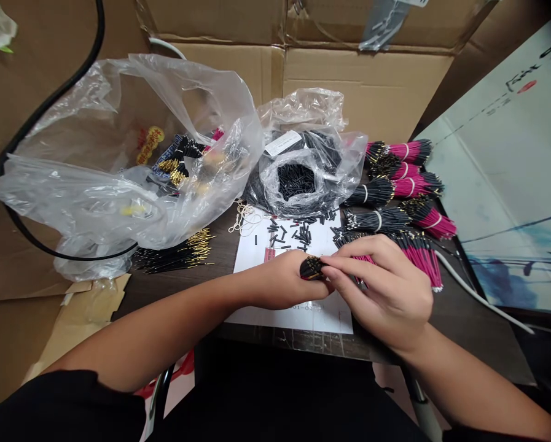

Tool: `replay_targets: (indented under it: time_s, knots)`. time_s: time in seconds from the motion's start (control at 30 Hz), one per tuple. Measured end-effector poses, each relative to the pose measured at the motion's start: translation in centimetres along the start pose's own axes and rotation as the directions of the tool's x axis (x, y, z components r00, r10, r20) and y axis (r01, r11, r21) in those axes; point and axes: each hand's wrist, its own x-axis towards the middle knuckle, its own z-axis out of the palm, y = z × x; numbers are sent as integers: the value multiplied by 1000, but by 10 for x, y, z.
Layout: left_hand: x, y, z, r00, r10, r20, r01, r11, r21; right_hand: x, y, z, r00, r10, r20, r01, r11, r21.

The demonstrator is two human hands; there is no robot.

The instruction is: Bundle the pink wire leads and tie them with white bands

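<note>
My left hand [279, 282] is wrapped round a bundle of thin black wires [311, 267], whose dark, gold-flecked end faces me. At that end, the thumb and forefinger of my right hand [386, 285] pinch together; whatever is between those fingertips is too small to make out. Under both hands lies a white printed sheet [252, 261], and short black sleeves [303, 234] are scattered on it just beyond my left hand. Pink wires [425, 261] with black ends spread out behind my right hand.
A clear bag of black sleeves [296, 181] stands open at the back. A large plastic bag [201, 209] holds bundles at left, with loose gold-tipped wires [178, 252] before it. Tied bundles [406, 150] are stacked at right. A white cable [482, 298] crosses the right side.
</note>
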Motion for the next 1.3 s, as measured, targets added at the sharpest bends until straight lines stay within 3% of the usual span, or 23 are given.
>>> replay_targets:
  time_s: [0.17, 0.27, 0.5, 0.67, 0.93, 1.13, 1.3]
  knots:
    - [1, 2, -1, 999, -36, 27, 36, 999, 5, 1, -1, -3, 997, -74, 37, 76, 996, -37]
    - [0, 3, -4, 990, -117, 73, 123, 989, -79, 1, 0, -4, 997, -76, 27, 78, 994, -81]
    - [0, -1, -5, 947, -166, 276, 278, 855, -439, 4, -1, -1, 993, 88, 72, -87, 996, -18]
    - [1, -1, -3, 934, -189, 302, 329, 783, -528, 3, -2, 1, 984, 162, 76, -166, 985, 47]
    - [1, -2, -4, 930, -193, 314, 342, 768, -542, 2, 3, 1, 965, 244, 95, -258, 949, 180]
    - [0, -10, -11, 897, -111, 427, 398, 623, -673, 1, 1, 0, 962, 265, 73, -274, 927, 254]
    - [1, -12, -12, 899, -91, 428, 390, 609, -691, 0, 1, 2, 955, 283, 88, -296, 913, 281]
